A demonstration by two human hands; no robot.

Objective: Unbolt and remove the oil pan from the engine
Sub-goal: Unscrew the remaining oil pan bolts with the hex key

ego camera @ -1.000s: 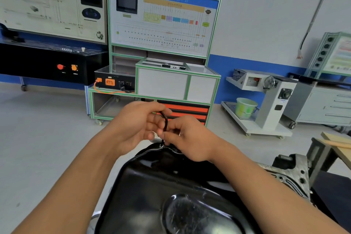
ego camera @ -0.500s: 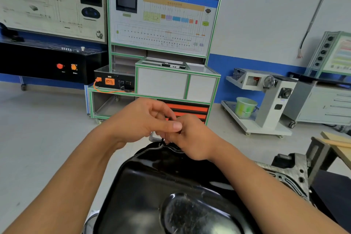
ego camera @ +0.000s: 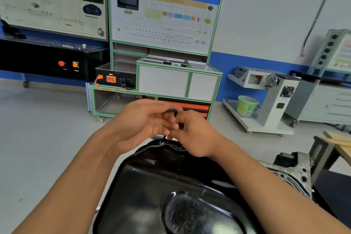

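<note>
The black oil pan (ego camera: 152, 186) fills the lower middle of the view and sits on the grey engine block (ego camera: 296, 169). Both hands meet above the pan's far rim. A small black bent wrench (ego camera: 172, 110) stands there, its shaft running down toward a bolt hole (ego camera: 161, 142) in the rim flange. My right hand (ego camera: 197, 135) curls round the wrench from the right. My left hand (ego camera: 138, 123) pinches its bent top between thumb and fingers. The wrench tip and the bolt head are hidden by my fingers.
Beyond the pan stands a green-framed training bench (ego camera: 165, 80) with a display board. A black console (ego camera: 47, 59) is at the left. A white wheeled stand with a green bucket (ego camera: 247, 108) is at the right, with a wooden bench top (ego camera: 338, 142) at the right edge.
The wrench's bent top, covered by my left thumb half a second ago, shows again between the hands. My left fingers have shifted on it. The pan has not moved.
</note>
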